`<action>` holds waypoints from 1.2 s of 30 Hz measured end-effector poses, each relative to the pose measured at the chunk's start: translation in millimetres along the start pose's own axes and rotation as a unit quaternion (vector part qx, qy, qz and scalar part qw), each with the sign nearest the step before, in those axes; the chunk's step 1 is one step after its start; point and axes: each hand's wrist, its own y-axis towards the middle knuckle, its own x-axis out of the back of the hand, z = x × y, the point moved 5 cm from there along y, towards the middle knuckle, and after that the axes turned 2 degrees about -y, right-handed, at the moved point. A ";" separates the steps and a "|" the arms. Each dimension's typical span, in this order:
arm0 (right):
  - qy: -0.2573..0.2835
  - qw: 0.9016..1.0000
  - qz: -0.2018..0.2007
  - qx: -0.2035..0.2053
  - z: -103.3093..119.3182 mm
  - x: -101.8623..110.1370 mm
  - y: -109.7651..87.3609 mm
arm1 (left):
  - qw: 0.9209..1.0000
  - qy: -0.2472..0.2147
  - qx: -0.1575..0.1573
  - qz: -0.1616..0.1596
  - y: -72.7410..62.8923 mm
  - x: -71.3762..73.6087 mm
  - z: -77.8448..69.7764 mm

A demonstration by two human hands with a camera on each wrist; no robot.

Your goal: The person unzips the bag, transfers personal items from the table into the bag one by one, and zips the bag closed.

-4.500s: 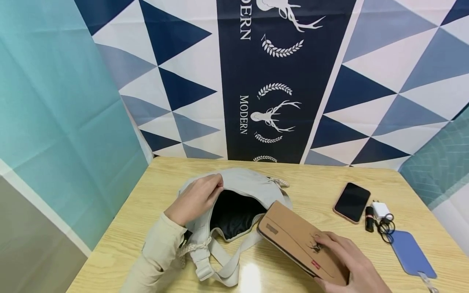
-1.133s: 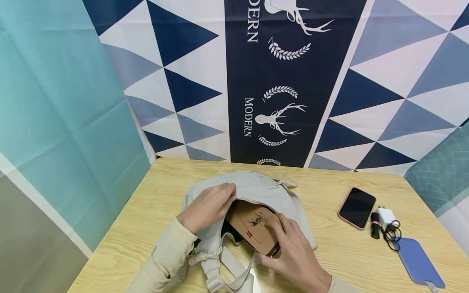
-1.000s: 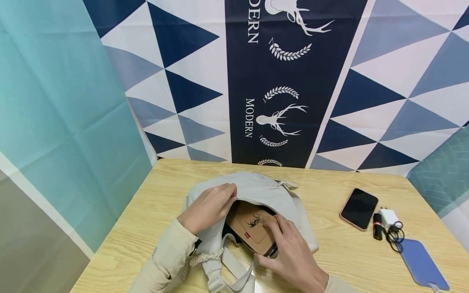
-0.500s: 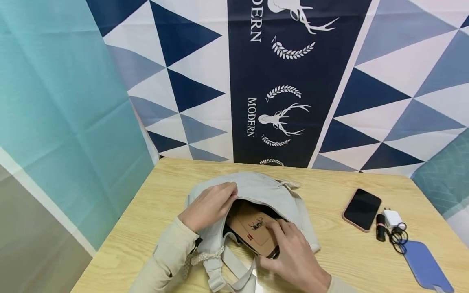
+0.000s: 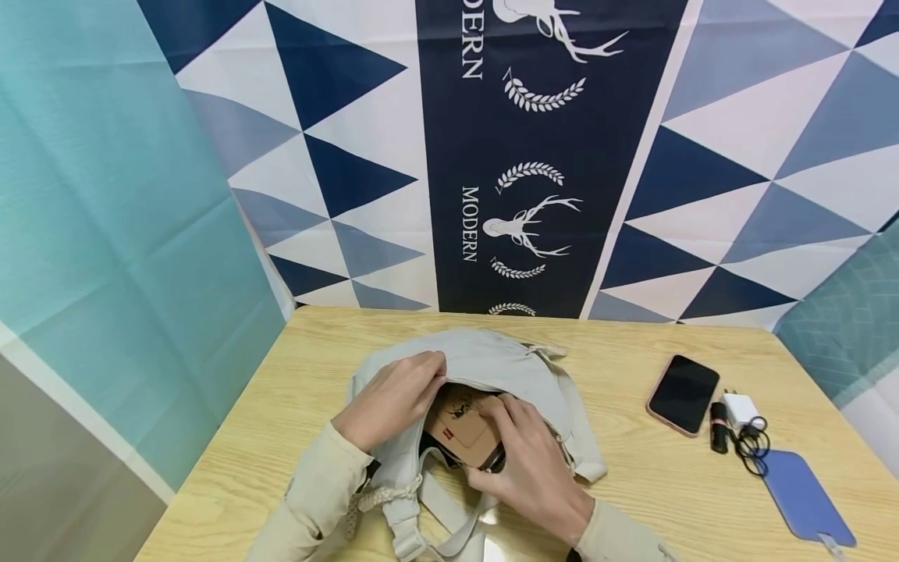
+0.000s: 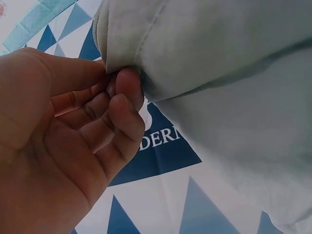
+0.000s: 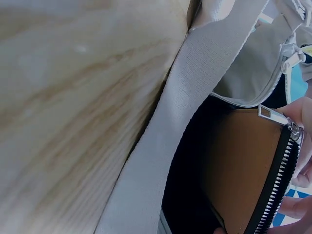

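A pale grey backpack (image 5: 485,355) lies on the wooden table with its zipped mouth gaping toward me. My left hand (image 5: 396,394) pinches the upper edge of that opening; in the left wrist view the thumb and fingertips grip the folded fabric (image 6: 204,44). A tan zip-around wallet (image 5: 467,437), with a dark horse print and a small red tag, sits mostly inside the opening. My right hand (image 5: 530,460) holds its near end, thumb below and fingers on top. In the right wrist view the wallet's zipper (image 7: 273,195) runs close to the fingers, and its far end is hidden in the dark interior.
To the right on the table lie a phone (image 5: 684,394), a lipstick-like black tube (image 5: 719,428), a white charger plug (image 5: 740,409), a coiled black cable (image 5: 751,446) and a blue flat card holder (image 5: 808,496). A strap with a buckle (image 5: 407,538) hangs before the bag's mouth.
The wallet, outside the bag at first, has gone into its opening with my right hand and now sits deeper. My left hand keeps its grip on the bag's edge.
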 end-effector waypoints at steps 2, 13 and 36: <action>0.004 1.000 -0.005 0.004 1.1 -3.0 3.3 | 1.000 0.001 0.000 0.000 -0.7 0.7 0.2; -0.017 0.999 0.033 -0.027 -6.4 -10.9 9.1 | 1.000 0.007 -0.003 -0.014 -1.3 6.6 2.8; 0.038 0.999 0.012 -0.002 -11.4 -11.6 9.3 | 0.999 -0.013 -0.025 -0.021 0.1 5.8 0.8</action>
